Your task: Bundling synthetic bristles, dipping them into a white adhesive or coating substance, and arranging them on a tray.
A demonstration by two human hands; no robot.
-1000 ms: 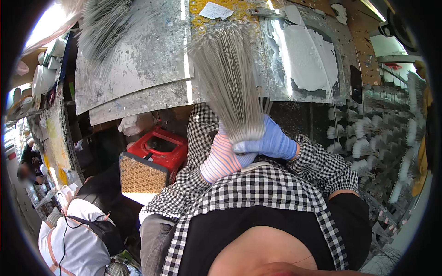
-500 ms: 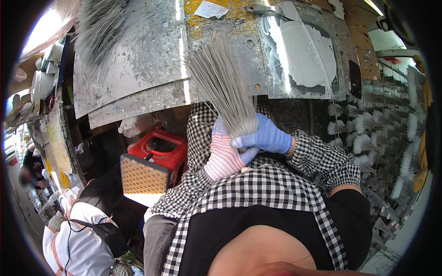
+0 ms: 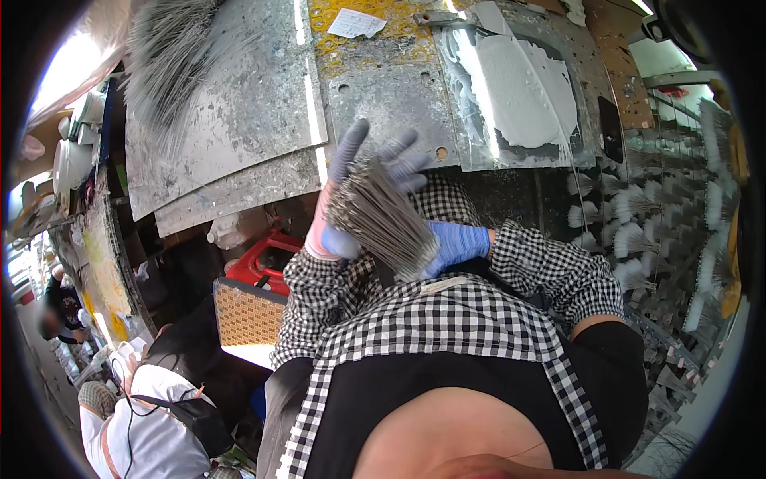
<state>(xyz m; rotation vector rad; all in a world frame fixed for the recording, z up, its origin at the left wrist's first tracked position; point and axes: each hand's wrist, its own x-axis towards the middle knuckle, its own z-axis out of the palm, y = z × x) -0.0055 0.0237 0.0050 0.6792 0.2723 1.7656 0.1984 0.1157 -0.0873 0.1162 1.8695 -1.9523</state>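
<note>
Head view, looking down over a checked apron: the person holds a thick bundle of thin grey rods [image 3: 379, 219] in front of the chest, just below the edge of the counter [image 3: 239, 128]. The left hand [image 3: 351, 191], in a glove that is blue at the fingers and pink at the cuff, sits behind the bundle with fingers spread wide and pointing up, the rods lying across its palm. The right hand [image 3: 456, 243], in a blue glove, is closed around the lower end of the bundle, gripping it. The bundle tilts, its upper end toward the left.

The counter is bare metal sheet, scratched and spattered with white. A loose heap of similar grey rods [image 3: 171, 56] lies at its far left corner, and a paper slip [image 3: 357, 22] lies near the top. Below the counter stands a red crate [image 3: 267, 259]. To the right, rows of white tufts [image 3: 638, 231] sit on a rack.
</note>
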